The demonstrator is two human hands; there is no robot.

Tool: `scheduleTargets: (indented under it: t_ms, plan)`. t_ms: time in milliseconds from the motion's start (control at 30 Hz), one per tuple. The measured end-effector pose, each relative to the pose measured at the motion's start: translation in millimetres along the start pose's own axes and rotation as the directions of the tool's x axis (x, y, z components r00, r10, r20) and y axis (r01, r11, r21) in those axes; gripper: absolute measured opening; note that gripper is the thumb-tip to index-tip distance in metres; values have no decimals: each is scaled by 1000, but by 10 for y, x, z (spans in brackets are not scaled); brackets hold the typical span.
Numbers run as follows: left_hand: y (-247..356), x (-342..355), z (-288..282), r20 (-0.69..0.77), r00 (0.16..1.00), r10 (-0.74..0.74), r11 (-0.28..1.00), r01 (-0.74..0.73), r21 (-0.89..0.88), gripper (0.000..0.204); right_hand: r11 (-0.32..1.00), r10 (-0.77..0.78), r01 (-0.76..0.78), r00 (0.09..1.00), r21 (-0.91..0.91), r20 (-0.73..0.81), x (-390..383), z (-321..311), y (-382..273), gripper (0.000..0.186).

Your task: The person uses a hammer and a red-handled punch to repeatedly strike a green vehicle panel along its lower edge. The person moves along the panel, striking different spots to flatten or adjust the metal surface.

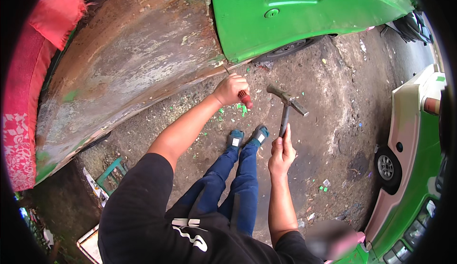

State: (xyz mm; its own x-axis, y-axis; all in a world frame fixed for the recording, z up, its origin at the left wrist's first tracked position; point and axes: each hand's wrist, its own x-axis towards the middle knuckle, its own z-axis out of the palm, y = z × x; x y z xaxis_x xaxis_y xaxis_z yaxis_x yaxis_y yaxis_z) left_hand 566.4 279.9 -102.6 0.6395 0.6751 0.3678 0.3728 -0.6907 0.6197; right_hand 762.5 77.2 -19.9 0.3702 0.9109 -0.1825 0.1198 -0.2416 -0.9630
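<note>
My left hand (pixel 230 89) is wrapped round a red-handled screwdriver (pixel 244 98). Its thin shaft points up to the lower edge of a stripped, rust-brown body panel (pixel 138 59), near the seam with a green door (pixel 304 16); whether the tip touches the metal I cannot tell. In my right hand (pixel 282 155) is a hammer (pixel 284 116), gripped low on its grey handle with the index finger stretched along it. The hammer head is raised to the right of the screwdriver's butt, apart from it.
Green paint flakes (pixel 243 109) lie on the rough ground around my feet (pixel 247 137). Red cloth (pixel 28 83) hangs at the left. A green frame (pixel 110 174) stands at lower left. To the right is another green-and-pink vehicle (pixel 395 169), with a person (pixel 333 240) close by.
</note>
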Motion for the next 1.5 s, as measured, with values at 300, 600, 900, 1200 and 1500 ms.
scheduleTargets:
  t_ms: [300, 600, 900, 1200, 1500]
  plan:
    - [-102, 4, -126, -30, 999, 22, 999, -21, 27, 21, 993, -98, 103, 992, -55, 85, -51, 33, 295, 48]
    - [-131, 14, -118, -16, 1000, 24, 1000, -24, -8, 18, 994, -93, 98, 991, -51, 100, -114, 106, 298, 48]
    - [-190, 99, -121, -80, 995, -66, 997, 62, -44, 17, 874, -457, 447, 889, -188, -11, -183, 213, 244, 44]
    - [-185, -33, -156, -63, 994, -88, 995, 84, -61, 18, 970, -234, 234, 972, -73, 0, -229, 270, 183, 44]
    - [218, 176, -420, -48, 991, 125, 992, -125, 4, 25, 995, -77, 81, 994, -57, 77, -213, 158, -31, 38]
